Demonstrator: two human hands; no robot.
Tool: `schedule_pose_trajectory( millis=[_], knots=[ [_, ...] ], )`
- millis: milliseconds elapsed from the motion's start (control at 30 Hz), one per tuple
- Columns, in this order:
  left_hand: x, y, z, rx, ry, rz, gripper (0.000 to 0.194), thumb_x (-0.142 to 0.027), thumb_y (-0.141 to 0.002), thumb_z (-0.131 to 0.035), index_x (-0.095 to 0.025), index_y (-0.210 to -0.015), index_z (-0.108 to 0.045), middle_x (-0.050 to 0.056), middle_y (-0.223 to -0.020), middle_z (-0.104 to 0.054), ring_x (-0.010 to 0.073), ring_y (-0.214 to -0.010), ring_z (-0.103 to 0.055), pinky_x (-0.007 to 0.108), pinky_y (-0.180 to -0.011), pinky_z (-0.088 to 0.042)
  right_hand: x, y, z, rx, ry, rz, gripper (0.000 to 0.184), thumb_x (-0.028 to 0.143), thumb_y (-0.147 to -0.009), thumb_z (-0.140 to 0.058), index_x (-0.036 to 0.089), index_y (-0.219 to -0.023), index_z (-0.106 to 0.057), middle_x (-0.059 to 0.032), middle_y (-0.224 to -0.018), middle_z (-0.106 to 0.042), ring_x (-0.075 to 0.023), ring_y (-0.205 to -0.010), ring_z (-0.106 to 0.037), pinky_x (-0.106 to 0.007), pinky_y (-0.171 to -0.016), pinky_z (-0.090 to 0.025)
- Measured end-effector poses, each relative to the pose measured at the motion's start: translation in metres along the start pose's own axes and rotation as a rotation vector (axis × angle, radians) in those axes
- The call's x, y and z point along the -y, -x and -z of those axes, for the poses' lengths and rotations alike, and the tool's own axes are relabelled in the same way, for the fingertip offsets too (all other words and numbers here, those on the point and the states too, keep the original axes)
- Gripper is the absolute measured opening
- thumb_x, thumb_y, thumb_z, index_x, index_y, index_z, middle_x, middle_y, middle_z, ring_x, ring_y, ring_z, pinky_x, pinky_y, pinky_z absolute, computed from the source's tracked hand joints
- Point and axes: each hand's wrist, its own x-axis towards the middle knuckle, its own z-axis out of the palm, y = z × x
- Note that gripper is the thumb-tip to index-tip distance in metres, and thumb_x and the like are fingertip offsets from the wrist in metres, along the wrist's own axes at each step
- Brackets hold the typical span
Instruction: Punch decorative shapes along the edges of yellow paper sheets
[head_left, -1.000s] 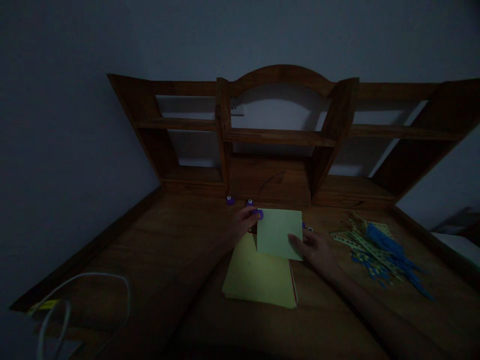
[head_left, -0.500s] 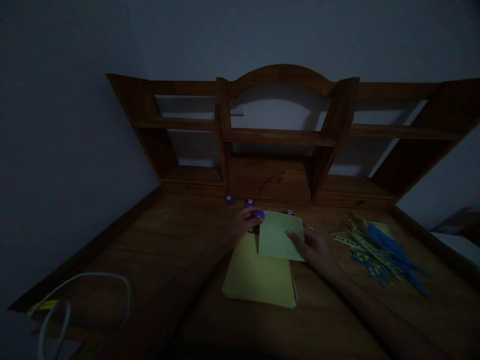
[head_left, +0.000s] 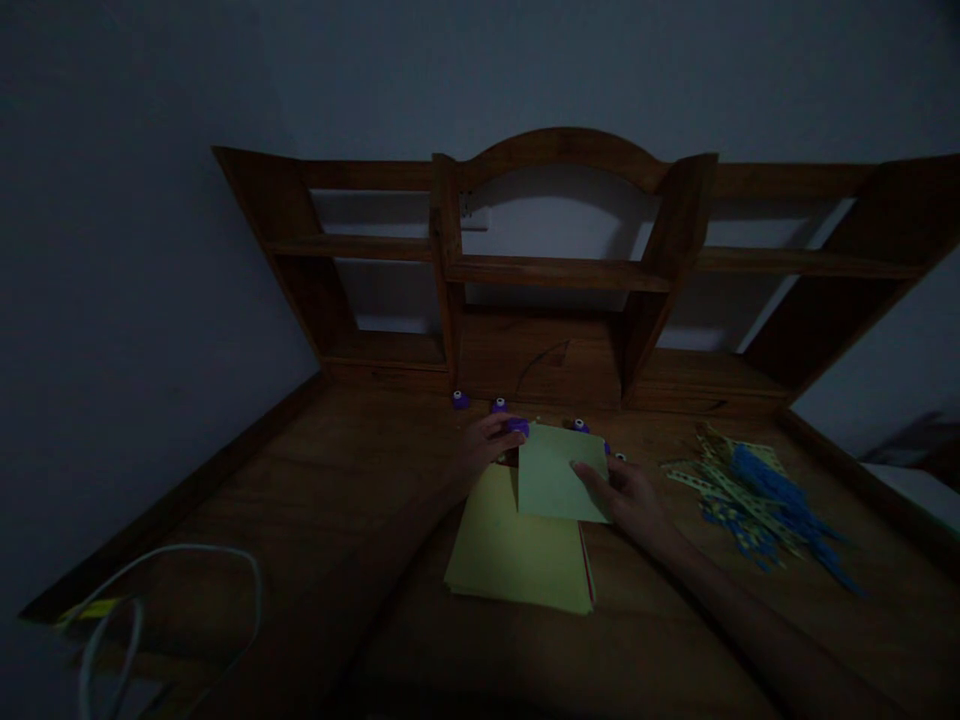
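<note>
My left hand [head_left: 486, 448] is closed around a small purple paper punch [head_left: 517, 428], its thumb and fingers on either side. A light green sheet of paper [head_left: 559, 475] has its upper left edge against the punch. On the right edge of that sheet, my right hand [head_left: 626, 492] pinches it, thumb on top and fingers beneath. Below the sheet lies a stack of yellow paper [head_left: 521, 555], with a bit of red showing at its right side. Whether the sheet's edge is inside the punch's slot is too dark to tell.
More purple punches stand behind my hands, one at the left [head_left: 460, 400] and one at the right [head_left: 580, 427]. To the right lies a heap of blue and yellow strips [head_left: 765, 505]. A wooden shelf [head_left: 559, 272] rises at the back. A white cable [head_left: 187, 548] curls at lower left.
Hardly anything differs: both hands keep their hold on the punch and the green sheet. The view is slightly darker.
</note>
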Motion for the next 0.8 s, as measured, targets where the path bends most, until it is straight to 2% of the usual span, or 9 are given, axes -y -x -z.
schedule_pose_trajectory(
  millis=[100,300,600,800],
  knots=[
    [0.0025,-0.001,0.0011,-0.005,-0.008,-0.007,0.038,-0.032,-0.065,-0.078,-0.017,-0.099,-0.068,0.005,-0.091,-0.071,0.0157,-0.078,-0.064,0.025,-0.071,-0.049,-0.001,-0.0001,0.0002,-0.001,0.005,-0.008,0.041,0.055,-0.08,-0.058,0.015,-0.079,-0.068,-0.0026,-0.068,-0.066,-0.0165,-0.058,-0.057,-0.024,-0.047,-0.04],
    [0.0022,0.0018,0.0015,0.061,-0.01,0.002,0.039,-0.033,-0.07,-0.075,-0.017,-0.105,-0.067,0.005,-0.095,-0.07,0.016,-0.079,-0.064,0.025,-0.069,-0.05,-0.0029,-0.0006,0.0001,-0.001,0.034,0.018,0.042,0.054,-0.081,-0.057,0.014,-0.078,-0.068,-0.0022,-0.066,-0.065,-0.016,-0.056,-0.055,-0.023,-0.045,-0.039],
    [-0.0003,0.0035,0.0002,0.034,-0.013,0.018,0.039,-0.038,-0.069,-0.075,-0.016,-0.1,-0.068,0.006,-0.091,-0.07,0.0166,-0.076,-0.064,0.025,-0.065,-0.05,-0.0039,0.0022,0.0006,0.063,0.019,0.01,0.041,0.053,-0.082,-0.055,0.015,-0.085,-0.069,-0.0038,-0.074,-0.069,-0.019,-0.062,-0.061,-0.025,-0.05,-0.046],
    [-0.0035,0.005,-0.0011,0.026,-0.03,0.047,0.039,-0.042,-0.068,-0.075,-0.016,-0.097,-0.068,0.005,-0.087,-0.069,0.0147,-0.072,-0.063,0.025,-0.065,-0.049,-0.0047,0.0041,0.0004,0.081,0.066,0.017,0.041,0.052,-0.084,-0.054,0.014,-0.088,-0.07,-0.0034,-0.073,-0.069,-0.0184,-0.062,-0.06,-0.024,-0.049,-0.045]
  ],
)
